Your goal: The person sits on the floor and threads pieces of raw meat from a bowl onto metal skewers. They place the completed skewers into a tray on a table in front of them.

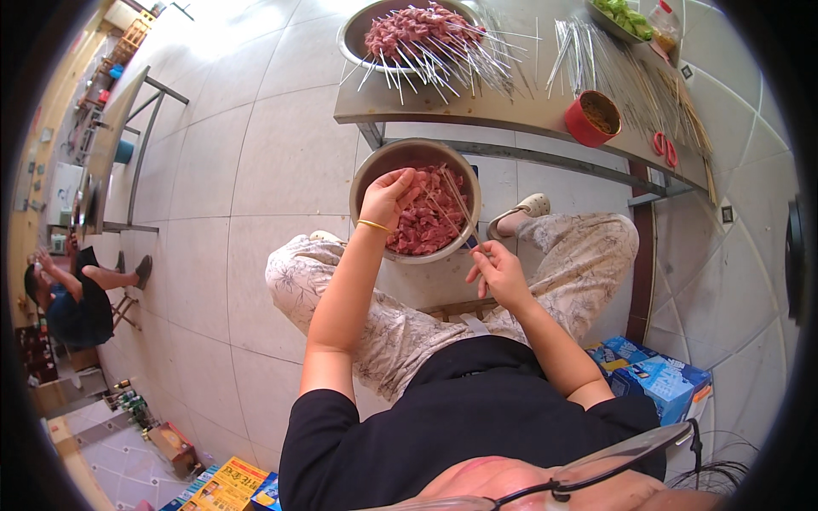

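Note:
My left hand (388, 199), with a yellow bangle at the wrist, is over the left side of a metal bowl (359, 220) of raw meat pieces (425, 231). Its fingers pinch a small piece of meat (418, 181). Just off the bowl's lower right rim, my right hand (500, 273) grips a few thin skewers (457, 195). They slant up and left across the bowl, and one points toward the meat in my left fingers. Whether its tip has pierced that piece is too small to tell.
On the metal table (447, 115) sit a bowl (350, 48) of skewered meat (422, 29), loose metal skewers (581, 54), a red container (585, 128), red scissors (664, 150) and bamboo sticks (684, 105). Blue boxes (664, 383) stand at right. Another person (77, 306) sits far left.

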A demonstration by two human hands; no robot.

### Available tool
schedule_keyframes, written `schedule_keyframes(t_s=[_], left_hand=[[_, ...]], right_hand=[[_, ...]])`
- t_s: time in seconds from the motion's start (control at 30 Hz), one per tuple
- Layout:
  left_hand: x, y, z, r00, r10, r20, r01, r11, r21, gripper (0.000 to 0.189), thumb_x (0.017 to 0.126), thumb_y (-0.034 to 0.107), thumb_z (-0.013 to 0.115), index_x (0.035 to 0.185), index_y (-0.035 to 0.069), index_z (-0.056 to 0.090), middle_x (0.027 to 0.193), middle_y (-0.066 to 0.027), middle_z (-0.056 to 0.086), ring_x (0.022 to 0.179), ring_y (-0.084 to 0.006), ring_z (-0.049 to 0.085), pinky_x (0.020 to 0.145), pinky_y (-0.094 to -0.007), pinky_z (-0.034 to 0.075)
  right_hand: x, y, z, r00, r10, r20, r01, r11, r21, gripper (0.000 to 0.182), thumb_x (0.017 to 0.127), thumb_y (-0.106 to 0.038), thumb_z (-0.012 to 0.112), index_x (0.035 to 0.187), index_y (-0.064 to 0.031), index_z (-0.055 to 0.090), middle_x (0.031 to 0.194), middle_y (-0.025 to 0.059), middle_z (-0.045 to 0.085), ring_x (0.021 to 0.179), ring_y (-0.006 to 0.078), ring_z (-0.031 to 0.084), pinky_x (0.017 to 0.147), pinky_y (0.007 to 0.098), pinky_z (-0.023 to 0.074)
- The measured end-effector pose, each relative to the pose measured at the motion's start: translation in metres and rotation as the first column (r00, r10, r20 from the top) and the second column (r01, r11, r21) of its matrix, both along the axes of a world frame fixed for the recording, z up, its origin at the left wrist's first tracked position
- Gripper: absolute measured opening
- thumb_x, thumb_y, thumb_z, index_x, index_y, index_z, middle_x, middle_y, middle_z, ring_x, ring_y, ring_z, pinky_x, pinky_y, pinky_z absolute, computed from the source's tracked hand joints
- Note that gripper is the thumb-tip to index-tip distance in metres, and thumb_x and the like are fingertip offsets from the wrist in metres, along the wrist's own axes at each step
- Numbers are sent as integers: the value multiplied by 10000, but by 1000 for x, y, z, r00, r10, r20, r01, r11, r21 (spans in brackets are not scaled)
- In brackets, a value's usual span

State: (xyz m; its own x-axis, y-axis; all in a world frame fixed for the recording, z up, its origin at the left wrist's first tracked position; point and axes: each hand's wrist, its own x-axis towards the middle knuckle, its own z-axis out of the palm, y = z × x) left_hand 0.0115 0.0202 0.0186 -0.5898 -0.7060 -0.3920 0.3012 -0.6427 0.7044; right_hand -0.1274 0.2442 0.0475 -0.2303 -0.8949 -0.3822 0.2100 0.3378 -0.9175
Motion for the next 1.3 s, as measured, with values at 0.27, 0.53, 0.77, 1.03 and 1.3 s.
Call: schedule_keyframes(t_s=[0.27, 0.53, 0.77, 1.03, 1.3], left_hand=[[2, -2, -2, 995, -83, 62, 83, 997, 5, 187, 884, 98, 597, 1020, -30, 609, 982, -132, 658, 855, -163, 650, 707, -210, 560], [6, -4, -4, 965, -213, 156, 216, 976, -6, 249, 860, 131, 636, 1019, -58, 604, 967, -138, 659, 879, -180, 646, 740, -235, 543], [-15, 44, -13, 833, -520, 191, 539, 840, -63, 296, 878, 174, 617, 1047, -67, 594, 992, -139, 650, 920, -185, 632, 828, -277, 514], [-15, 14, -33, 709, 80, 701, 624, 392, -676, 199, 764, 101, 663, 955, 44, 642, 925, -94, 660, 866, -279, 629, 775, -352, 506], [-22, 15, -59, 514, 342, 787, 854, -113, -508, 228, 714, 78, 623, 939, 95, 660, 974, -92, 596, 988, -317, 531, 863, -408, 444]], right_hand=[[-1, -1, 8, 999, -22, -50, 23, 1000, 16, 151, 936, -142, 488, 954, 1, 529, 598, 51, 575, 389, 64, 432, 385, 217, 342], [-3, -10, 11, 999, -9, -36, 10, 1000, 14, 141, 933, -159, 498, 936, -25, 539, 566, 20, 541, 397, 54, 399, 381, 216, 298], [-4, -25, -10, 997, -65, 41, 64, 998, 15, 148, 945, -167, 477, 950, -28, 527, 561, 23, 529, 387, 61, 399, 376, 210, 303], [-15, -21, -27, 974, -190, 119, 194, 981, -23, 172, 959, -169, 459, 1000, -5, 491, 594, 56, 551, 366, 61, 404, 366, 194, 307], [-17, -8, -32, 979, -160, 123, 160, 987, 8, 179, 955, -170, 465, 1015, -3, 486, 612, 70, 566, 361, 73, 417, 365, 199, 320]])
